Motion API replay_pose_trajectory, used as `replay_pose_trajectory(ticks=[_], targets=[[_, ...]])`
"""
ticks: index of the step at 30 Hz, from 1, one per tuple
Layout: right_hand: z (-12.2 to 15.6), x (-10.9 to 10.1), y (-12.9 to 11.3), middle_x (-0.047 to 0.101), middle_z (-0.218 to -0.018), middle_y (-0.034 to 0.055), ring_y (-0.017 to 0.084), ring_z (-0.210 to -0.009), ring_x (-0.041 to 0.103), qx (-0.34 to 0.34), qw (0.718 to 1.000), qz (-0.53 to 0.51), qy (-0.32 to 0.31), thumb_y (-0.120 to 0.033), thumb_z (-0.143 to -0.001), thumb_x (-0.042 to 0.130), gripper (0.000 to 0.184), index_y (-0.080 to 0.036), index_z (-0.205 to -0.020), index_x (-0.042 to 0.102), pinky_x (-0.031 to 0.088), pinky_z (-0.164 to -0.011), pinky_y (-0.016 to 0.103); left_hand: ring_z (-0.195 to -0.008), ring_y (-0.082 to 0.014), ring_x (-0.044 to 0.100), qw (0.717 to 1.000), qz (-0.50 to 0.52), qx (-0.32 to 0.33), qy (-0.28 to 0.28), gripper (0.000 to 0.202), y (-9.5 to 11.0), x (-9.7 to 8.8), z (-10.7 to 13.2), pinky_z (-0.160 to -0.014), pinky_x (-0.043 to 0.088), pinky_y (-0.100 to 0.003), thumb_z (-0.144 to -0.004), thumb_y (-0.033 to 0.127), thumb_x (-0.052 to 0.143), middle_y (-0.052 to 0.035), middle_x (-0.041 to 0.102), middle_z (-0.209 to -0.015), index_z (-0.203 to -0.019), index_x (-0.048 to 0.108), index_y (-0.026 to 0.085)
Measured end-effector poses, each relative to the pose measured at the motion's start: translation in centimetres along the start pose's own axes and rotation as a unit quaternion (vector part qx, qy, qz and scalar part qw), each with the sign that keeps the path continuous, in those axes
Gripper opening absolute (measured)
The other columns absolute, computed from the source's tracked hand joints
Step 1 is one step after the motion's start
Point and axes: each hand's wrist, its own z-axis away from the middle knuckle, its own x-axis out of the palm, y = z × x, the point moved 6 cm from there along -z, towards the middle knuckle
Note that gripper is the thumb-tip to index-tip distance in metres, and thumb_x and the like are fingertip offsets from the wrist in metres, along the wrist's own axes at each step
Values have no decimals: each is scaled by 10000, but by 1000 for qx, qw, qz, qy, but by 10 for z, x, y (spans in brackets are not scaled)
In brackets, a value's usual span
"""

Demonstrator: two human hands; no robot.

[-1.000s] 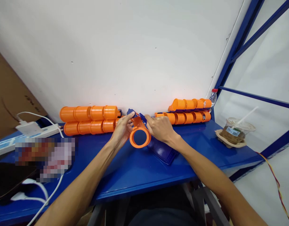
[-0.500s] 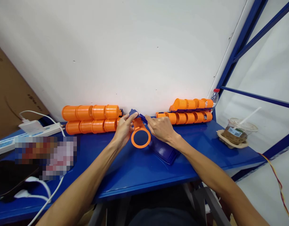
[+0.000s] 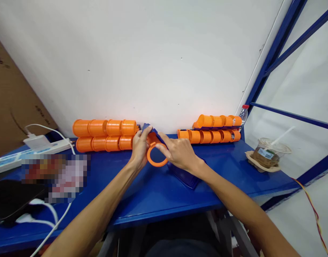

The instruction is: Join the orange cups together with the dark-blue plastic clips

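Note:
My left hand (image 3: pixel 139 149) and my right hand (image 3: pixel 178 153) both grip an orange plastic cup (image 3: pixel 154 153) with its open ring turned towards me. A small blue part (image 3: pixel 150 129) sits at the cup's far end, pinched between my fingertips. Under my right hand lies a stack of dark blue flat pieces (image 3: pixel 186 174) on the blue table (image 3: pixel 153 192). Rows of joined orange cups lie along the wall: one stack at the left (image 3: pixel 105 135), another at the right (image 3: pixel 214 130).
A white power strip (image 3: pixel 32 148) with cables sits at the far left, beside a black device (image 3: pixel 11 201) and a blurred patch. An iced drink cup with a straw (image 3: pixel 268 153) stands in a tray at the right. A small bottle (image 3: pixel 243 113) and blue shelf frame (image 3: pixel 276 50) stand behind.
The orange cup has tilted down and moved slightly left and away. My right hand has slid over its right side, covering more of it.

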Motion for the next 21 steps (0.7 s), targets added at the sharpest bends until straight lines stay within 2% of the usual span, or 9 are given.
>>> replay_pose_trajectory(ticks=[2, 4, 6, 7, 9, 11, 15, 18, 21], targets=[[4, -2, -11, 724, -1256, 189, 299, -1092, 703, -65, 997, -8, 40, -526, -1066, 427, 563, -165, -1495, 474, 537, -807, 368, -618, -107, 616, 999, 32, -7, 25, 366, 5, -5, -5, -617, 522, -216, -670, 402, 864, 29, 669, -730, -806, 613, 173], [9, -1, -21, 573, -1480, 225, 343, -1296, 586, -148, 985, 13, 84, -516, -1009, 564, 535, -165, -1412, 542, 539, -949, 451, -609, -115, 625, 997, 57, -26, 50, 313, 9, -12, -10, -621, 538, -227, -718, 388, 824, 22, 677, -726, -821, 627, 167], [12, 3, -26, 468, -1571, 241, 369, -1398, 485, -207, 971, 43, 114, -375, -973, 653, 458, -151, -1362, 568, 494, -1063, 512, -577, -109, 612, 994, 75, -45, 70, 252, 10, -17, -14, -597, 534, -220, -768, 359, 785, 26, 669, -697, -819, 629, 168], [13, 6, -26, 466, -1570, 245, 368, -1407, 474, -222, 966, 53, 121, -286, -967, 649, 415, -142, -1348, 572, 478, -1091, 523, -562, -104, 604, 993, 80, -52, 76, 226, 10, -18, -15, -582, 527, -213, -792, 345, 767, 28, 664, -686, -820, 630, 167], [12, 10, -24, 499, -1543, 240, 349, -1391, 493, -227, 964, 57, 128, -171, -972, 583, 330, -137, -1300, 591, 478, -1105, 520, -551, -100, 599, 992, 84, -59, 78, 189, 10, -19, -16, -562, 519, -203, -830, 323, 740, 25, 667, -687, -831, 636, 165], [10, 11, -22, 506, -1538, 239, 342, -1392, 498, -232, 962, 48, 137, -156, -987, 531, 281, -136, -1257, 605, 478, -1116, 524, -563, -106, 613, 991, 88, -58, 79, 172, 10, -19, -16, -557, 522, -202, -859, 316, 721, 15, 682, -704, -844, 645, 162], [10, 11, -20, 479, -1558, 253, 343, -1448, 455, -247, 954, 29, 168, -132, -976, 515, 327, -111, -1296, 579, 437, -1168, 520, -547, -118, 608, 988, 101, -70, 92, 214, 9, -19, -14, -580, 551, -225, -873, 338, 730, 7, 670, -673, -796, 633, 165], [10, 12, -17, 526, -1527, 235, 322, -1450, 464, -240, 954, -5, 181, -153, -984, 520, 330, -121, -1308, 576, 448, -1165, 509, -544, -123, 604, 987, 115, -88, 74, 264, 8, -15, -12, -615, 571, -243, -859, 377, 760, 1, 660, -673, -777, 627, 165], [7, 6, -8, 603, -1448, 221, 322, -1390, 531, -212, 953, -54, 208, -234, -986, 591, 317, -123, -1282, 601, 467, -1144, 492, -664, -156, 670, 990, 112, -78, 32, 333, 12, -9, -10, -703, 596, -270, -905, 483, 700, -41, 683, -769, -839, 651, 160]])
